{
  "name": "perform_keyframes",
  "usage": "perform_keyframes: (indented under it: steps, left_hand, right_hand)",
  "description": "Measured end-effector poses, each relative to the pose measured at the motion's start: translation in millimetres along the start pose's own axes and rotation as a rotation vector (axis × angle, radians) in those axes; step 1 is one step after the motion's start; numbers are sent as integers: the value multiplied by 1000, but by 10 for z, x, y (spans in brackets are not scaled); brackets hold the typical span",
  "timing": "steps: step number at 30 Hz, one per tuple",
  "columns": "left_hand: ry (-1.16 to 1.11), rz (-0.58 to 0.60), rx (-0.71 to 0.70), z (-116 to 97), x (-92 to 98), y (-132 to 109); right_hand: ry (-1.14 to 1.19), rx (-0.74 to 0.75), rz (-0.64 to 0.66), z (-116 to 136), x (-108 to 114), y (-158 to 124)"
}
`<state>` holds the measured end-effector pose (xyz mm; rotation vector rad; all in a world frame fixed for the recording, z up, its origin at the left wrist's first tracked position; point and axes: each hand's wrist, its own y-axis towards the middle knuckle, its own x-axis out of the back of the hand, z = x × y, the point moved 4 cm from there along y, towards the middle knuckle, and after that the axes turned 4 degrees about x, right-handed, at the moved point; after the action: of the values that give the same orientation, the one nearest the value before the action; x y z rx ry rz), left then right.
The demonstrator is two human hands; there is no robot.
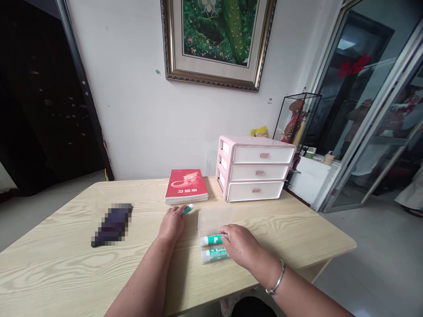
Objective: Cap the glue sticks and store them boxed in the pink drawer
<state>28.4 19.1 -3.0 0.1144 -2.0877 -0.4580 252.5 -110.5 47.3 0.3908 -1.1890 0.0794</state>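
Head view, lower centre: a green-and-white plastic cylinder (187,209), likely light, best taken mid-barrel, is pinched by fingers of the left hand (172,223); the right hand's (239,244) grip cannot be told.

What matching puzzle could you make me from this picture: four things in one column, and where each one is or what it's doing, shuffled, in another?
Column one:
1. Red book
2. Left hand
3. Framed picture
4. Right hand

Column two:
A. Over the right ends of two tubes lying side by side
B. Hanging on the wall
C. Lying flat to the left of the drawer unit
D. Holding a single green-and-white tube

Right pairs: 1-C, 2-D, 3-B, 4-A
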Motion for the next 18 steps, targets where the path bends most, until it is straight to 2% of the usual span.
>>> perform_keyframes:
  steps: [5, 12, 15, 18]
  left_hand:
    - [-63, -15, -96, -40, -53, -4]
    - [-159, -194, -95, -175, 193, -210]
    - [-295, -212, -105, -294, 303, -314]
    - [-451, -137, -155, -448, 419, -388]
  right_hand:
    - [-168, 13, 140, 48, -27, 55]
    - [-307, 49, 314, 144, -98, 212]
    - [-307, 85, 317, 120, -127, 245]
    - [-246, 126, 271, 81, -83, 211]
